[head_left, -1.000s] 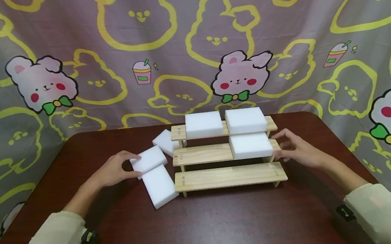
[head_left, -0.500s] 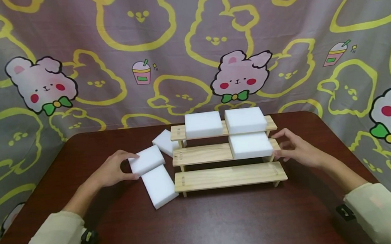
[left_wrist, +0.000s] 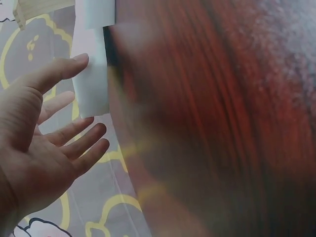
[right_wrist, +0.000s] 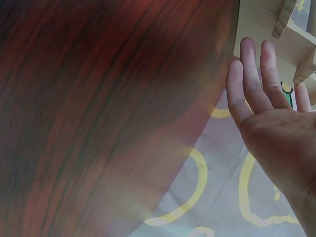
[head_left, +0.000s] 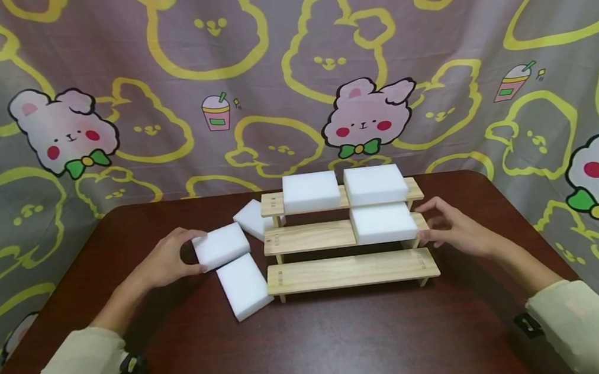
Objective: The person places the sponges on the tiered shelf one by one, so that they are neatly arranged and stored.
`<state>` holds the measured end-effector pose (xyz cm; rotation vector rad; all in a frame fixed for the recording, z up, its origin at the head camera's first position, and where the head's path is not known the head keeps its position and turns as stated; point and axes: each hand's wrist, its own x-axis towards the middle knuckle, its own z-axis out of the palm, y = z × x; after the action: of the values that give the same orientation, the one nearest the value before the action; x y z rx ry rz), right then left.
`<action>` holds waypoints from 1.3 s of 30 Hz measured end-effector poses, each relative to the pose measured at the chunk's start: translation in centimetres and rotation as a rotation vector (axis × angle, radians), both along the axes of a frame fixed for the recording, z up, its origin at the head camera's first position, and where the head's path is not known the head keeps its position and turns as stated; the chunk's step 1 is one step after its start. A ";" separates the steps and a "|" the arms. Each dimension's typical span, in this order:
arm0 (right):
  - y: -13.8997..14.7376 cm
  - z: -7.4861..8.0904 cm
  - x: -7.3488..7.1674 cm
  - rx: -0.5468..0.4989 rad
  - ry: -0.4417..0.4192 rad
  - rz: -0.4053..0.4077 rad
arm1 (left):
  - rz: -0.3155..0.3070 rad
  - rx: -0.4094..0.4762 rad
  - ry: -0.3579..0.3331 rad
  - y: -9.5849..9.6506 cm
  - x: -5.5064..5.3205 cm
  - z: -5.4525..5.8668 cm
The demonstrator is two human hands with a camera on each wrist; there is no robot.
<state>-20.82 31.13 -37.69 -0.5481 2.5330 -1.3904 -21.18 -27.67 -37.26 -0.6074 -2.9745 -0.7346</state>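
My left hand (head_left: pixel 169 256) pinches the left end of a white foam block (head_left: pixel 223 246) between thumb and index finger. In the left wrist view the thumb lies on this block's face, with the other fingers spread beyond its end. Another white foam block (head_left: pixel 245 288) lies flat just in front of it, and a third foam block (head_left: pixel 254 219) behind, partly hidden by the wooden rack. My right hand (head_left: pixel 455 230) is at the right end of the three-step wooden rack (head_left: pixel 352 271), thumb close to the middle step's leg. Its fingers look loosely extended in the right wrist view.
Two white foam blocks (head_left: pixel 310 191) sit side by side on the top step. One more foam block (head_left: pixel 383 222) rests on the right half of the middle step (head_left: pixel 309 237). Everything stands on a dark red-brown table (head_left: pixel 334 344), with a patterned curtain (head_left: pixel 166 127) behind it.
My left hand has drawn the pinched foam block a little to the left, away from the rack and the front block. The right hand has stayed in place.
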 end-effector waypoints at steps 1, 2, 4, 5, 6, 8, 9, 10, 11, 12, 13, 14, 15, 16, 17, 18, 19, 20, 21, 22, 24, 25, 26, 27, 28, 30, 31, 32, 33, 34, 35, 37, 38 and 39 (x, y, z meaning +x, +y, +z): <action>0.0 0.0 0.0 0.002 0.002 -0.002 | 0.001 0.003 0.007 0.0 0.0 0.1; 0.0 0.0 0.0 0.002 0.003 -0.001 | 0.002 0.005 0.011 -0.1 0.0 0.2; 0.0 0.0 -0.1 0.004 0.006 0.002 | 0.010 0.007 0.011 -0.1 0.1 0.4; 0.0 0.0 -0.1 0.004 0.007 0.004 | 0.012 0.014 0.007 -0.1 0.2 0.5; 0.0 0.0 -0.1 0.003 0.010 0.006 | 0.017 0.020 0.000 -0.1 0.2 0.6; 0.0 -0.1 -0.2 -0.001 0.015 0.014 | 0.026 0.033 -0.014 0.0 0.2 0.8; 0.0 -0.1 -0.2 -0.003 0.016 0.016 | 0.030 0.038 -0.018 0.0 0.3 0.9; 0.0 -0.1 -0.2 -0.004 0.017 0.017 | 0.032 0.046 -0.022 0.0 0.3 0.9; 0.0 -0.1 -0.2 -0.005 0.019 0.018 | 0.035 0.051 -0.023 0.0 0.3 1.0; 0.0 -0.1 -0.2 -0.006 0.018 0.017 | 0.038 0.053 -0.023 0.0 0.3 1.0; 0.0 -0.1 -0.2 -0.006 0.017 0.016 | 0.041 0.053 -0.022 0.0 0.3 1.1; 0.0 -0.1 -0.2 -0.007 0.015 0.014 | 0.042 0.056 -0.022 0.0 0.4 1.1; 0.0 -0.1 -0.2 -0.006 0.013 0.013 | 0.042 0.059 -0.022 0.0 0.4 1.1; 0.0 -0.1 -0.2 -0.005 0.012 0.012 | 0.044 0.065 -0.024 0.0 0.4 1.2; 0.0 -0.1 -0.1 -0.005 0.011 0.010 | 0.044 0.069 -0.024 0.0 0.4 1.2; 0.0 -0.1 -0.1 -0.006 0.011 0.010 | 0.043 0.072 -0.022 -0.1 0.4 1.2; 0.0 -0.1 -0.1 -0.007 0.012 0.010 | 0.040 0.079 -0.019 -0.1 0.4 1.2; 0.0 -0.1 -0.2 -0.009 0.013 0.011 | 0.035 0.090 -0.014 -0.1 0.4 1.2; 0.0 -0.1 -0.1 -0.010 0.015 0.011 | 0.033 0.100 -0.008 -0.1 0.5 1.3; 0.0 -0.1 -0.1 -0.012 0.017 0.011 | 0.030 0.109 -0.001 -0.1 0.5 1.3; 0.0 -0.2 -0.2 -0.015 0.019 0.012 | 0.024 0.127 0.014 0.0 0.5 1.4; 0.0 -0.2 -0.1 -0.015 0.019 0.011 | 0.023 0.135 0.018 0.0 0.6 1.4; 0.0 -0.2 -0.1 -0.015 0.020 0.011 | 0.022 0.138 0.022 0.1 0.6 1.5; 0.0 -0.2 -0.1 -0.013 0.020 0.010 | 0.021 0.141 0.025 0.2 0.7 1.6; 0.0 -0.2 -0.1 -0.011 0.020 0.006 | 0.020 0.141 0.028 0.3 0.7 1.7; -0.1 -0.2 -0.1 -0.007 0.020 0.002 | 0.014 0.139 0.033 0.4 0.8 1.9; -0.1 -0.2 -0.1 -0.006 0.020 0.002 | 0.011 0.137 0.036 0.5 0.8 2.1; -0.1 -0.2 -0.1 -0.005 0.020 0.002 | 0.007 0.135 0.039 0.6 0.9 2.2; -0.1 -0.2 -0.1 -0.005 0.021 0.003 | 0.004 0.133 0.043 0.7 0.9 2.3; -0.1 -0.2 -0.1 -0.005 0.021 0.002 | 0.002 0.127 0.047 0.7 1.0 2.3; 0.0 -0.2 -0.1 -0.006 0.021 0.006 | 0.001 0.122 0.051 0.8 1.0 2.4; 0.0 -0.2 -0.1 -0.008 0.021 0.010 | 0.001 0.115 0.058 0.9 1.1 2.5; 0.0 -0.2 -0.1 -0.009 0.019 0.010 | 0.003 0.113 0.061 0.9 1.1 2.6; 0.0 -0.2 -0.1 -0.009 0.020 0.010 | 0.005 0.111 0.062 0.9 1.1 2.7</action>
<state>-20.89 31.12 -37.85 -0.5784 2.5365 -1.4010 -20.05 -26.78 -34.61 -0.6041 -2.8551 -0.8576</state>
